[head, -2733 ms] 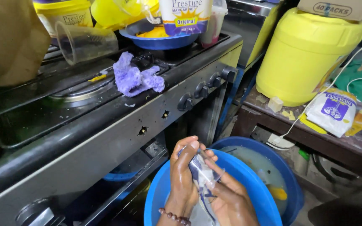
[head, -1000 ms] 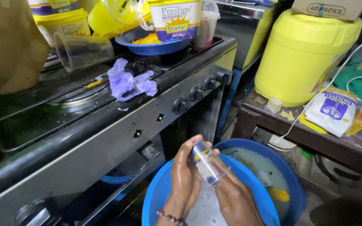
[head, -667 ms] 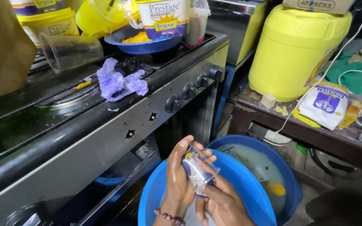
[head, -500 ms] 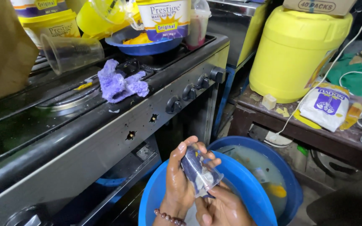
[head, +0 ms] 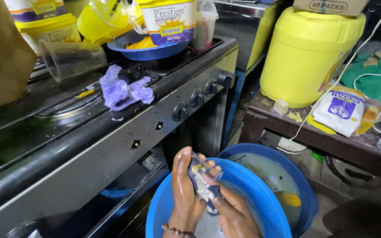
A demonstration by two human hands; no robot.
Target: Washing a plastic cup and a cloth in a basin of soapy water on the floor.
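Far up and left of my grip, a clear plastic cup (head: 73, 57) lies on its side on the black gas stove (head: 111, 132), with a crumpled purple cloth (head: 122, 92) just right of it and a blue bowl (head: 144, 48) holding a white margarine tub (head: 168, 20) behind that. Coming down to my own hands, my left hand (head: 186, 194) is wrapped, wet, around a small clear plastic container (head: 203, 178) with a dark blue part, thumb up along its side, so that grip is closed on it. My right hand (head: 232, 216) comes up from just below it, fingers pressed to the container's lower end; I cannot tell whether it pinches or only rubs. The container sits between both hands, above the round bright blue plastic basin (head: 261, 194). Just right of and behind that basin is a second, darker blue basin (head: 298, 185) of murky water with something yellow floating in it. Further up and right stands a big yellow plastic drum (head: 307, 53) on a dark wooden tabletop (head: 314, 134), with a white packet (head: 340, 110) and a white cable nearby. My worry is that the container looks slick, and wet hands could let it squirt out of the left grip into the basin or against the stove front. Squeezing harder to prevent that could crumple the thin plastic.
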